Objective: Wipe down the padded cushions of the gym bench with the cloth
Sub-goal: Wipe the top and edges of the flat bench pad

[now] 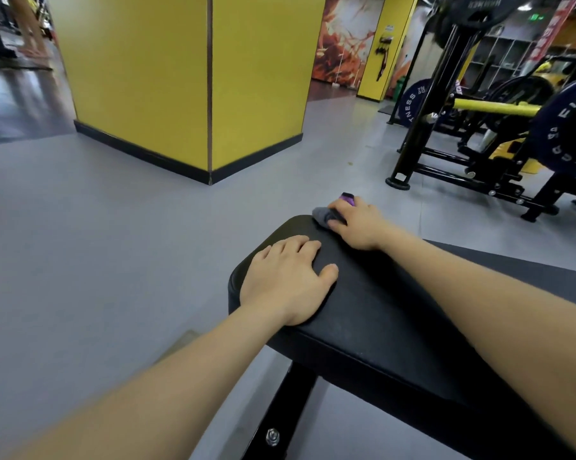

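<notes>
Grey gym floor spreads around the black bench cushion. My left hand lies flat, steadying it, while my right hand bunches the grey cloth at its far corner to scrub there.

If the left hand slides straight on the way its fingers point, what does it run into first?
Probably the grey cloth under the right hand at the cushion's far edge. The left hand lies flat with its fingers aimed up and right across bare black padding; depth is hard to judge, so it might pass just beside them.
</notes>
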`<move>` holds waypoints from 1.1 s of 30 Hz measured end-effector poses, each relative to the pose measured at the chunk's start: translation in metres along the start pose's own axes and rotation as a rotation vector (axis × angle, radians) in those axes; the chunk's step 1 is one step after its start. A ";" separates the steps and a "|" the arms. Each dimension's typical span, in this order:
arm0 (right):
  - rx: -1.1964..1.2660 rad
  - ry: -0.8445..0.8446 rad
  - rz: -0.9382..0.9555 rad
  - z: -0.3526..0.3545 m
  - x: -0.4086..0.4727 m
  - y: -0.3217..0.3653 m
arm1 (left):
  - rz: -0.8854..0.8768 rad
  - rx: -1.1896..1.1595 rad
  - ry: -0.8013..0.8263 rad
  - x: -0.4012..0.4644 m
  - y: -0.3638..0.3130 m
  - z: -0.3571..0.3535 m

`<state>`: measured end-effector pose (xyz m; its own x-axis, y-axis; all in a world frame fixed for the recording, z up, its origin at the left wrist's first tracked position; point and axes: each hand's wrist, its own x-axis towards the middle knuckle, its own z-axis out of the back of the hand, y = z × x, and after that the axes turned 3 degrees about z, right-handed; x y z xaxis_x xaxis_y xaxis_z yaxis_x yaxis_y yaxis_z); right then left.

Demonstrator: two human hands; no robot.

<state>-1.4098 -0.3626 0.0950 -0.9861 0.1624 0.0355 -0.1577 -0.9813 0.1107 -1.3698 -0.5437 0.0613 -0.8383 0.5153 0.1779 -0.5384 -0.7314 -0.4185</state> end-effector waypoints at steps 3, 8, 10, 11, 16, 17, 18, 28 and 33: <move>0.042 -0.006 0.001 -0.003 0.013 0.001 | 0.008 -0.009 0.000 -0.002 0.000 0.001; 0.042 0.043 0.206 0.011 -0.057 -0.006 | -0.007 -0.005 -0.004 -0.003 0.000 0.001; 0.039 0.087 0.252 0.017 -0.069 -0.008 | -0.008 0.003 -0.024 -0.004 -0.002 0.000; 0.027 0.105 0.249 0.019 -0.065 -0.006 | -0.008 0.005 -0.035 -0.004 -0.002 -0.001; -0.084 0.088 0.212 0.008 0.003 0.026 | -0.010 0.004 -0.057 -0.001 -0.001 -0.003; -0.088 0.091 0.199 0.004 0.017 0.032 | -0.009 0.004 -0.048 -0.001 -0.001 -0.003; -0.077 0.099 0.191 0.001 0.030 0.037 | -0.008 0.006 -0.041 -0.001 -0.001 -0.003; 0.028 0.045 0.181 0.012 -0.061 0.015 | -0.021 0.016 -0.015 -0.003 0.001 -0.001; -0.002 0.002 0.183 0.016 -0.086 0.009 | -0.001 0.000 -0.080 -0.002 -0.001 -0.004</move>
<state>-1.3253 -0.3839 0.1090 -0.9984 -0.0186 0.0531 0.0239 -0.9947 0.1001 -1.3672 -0.5417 0.0579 -0.8421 0.4784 0.2490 -0.5391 -0.7312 -0.4180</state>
